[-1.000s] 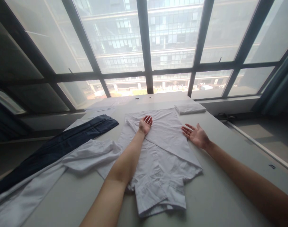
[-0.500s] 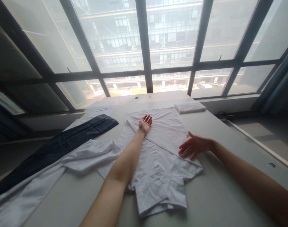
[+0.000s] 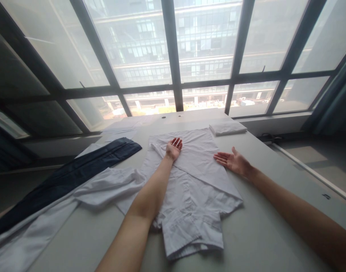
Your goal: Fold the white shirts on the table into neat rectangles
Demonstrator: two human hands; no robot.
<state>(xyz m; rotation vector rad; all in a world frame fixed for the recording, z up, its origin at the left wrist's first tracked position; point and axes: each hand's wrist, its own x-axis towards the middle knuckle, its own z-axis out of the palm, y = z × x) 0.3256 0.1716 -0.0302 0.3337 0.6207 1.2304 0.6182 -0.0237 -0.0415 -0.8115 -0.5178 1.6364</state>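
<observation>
A white shirt (image 3: pixel 194 189) lies spread on the white table in front of me, wrinkled, with one panel folded across its upper part. My left hand (image 3: pixel 174 148) rests on that folded part with the palm turned up and the fingers apart, holding nothing. At the shirt's right edge is my right hand (image 3: pixel 233 162), its fingers stretched out toward the cloth and the palm partly facing up. The fingertips meet the edge of the fabric or hover just over it; I cannot tell which. Part of the shirt is hidden under my left forearm.
Dark blue trousers (image 3: pixel 76 170) stretch along the left side, beside another rumpled white garment (image 3: pixel 110 185). A folded white cloth (image 3: pixel 228 128) sits at the table's (image 3: pixel 275 211) back right. Papers (image 3: pixel 118 130) lie at the back left, before tall framed windows.
My right hand has moved up along the shirt's right edge, from its lower right part, and turned its palm more upward. My left hand has stayed in place.
</observation>
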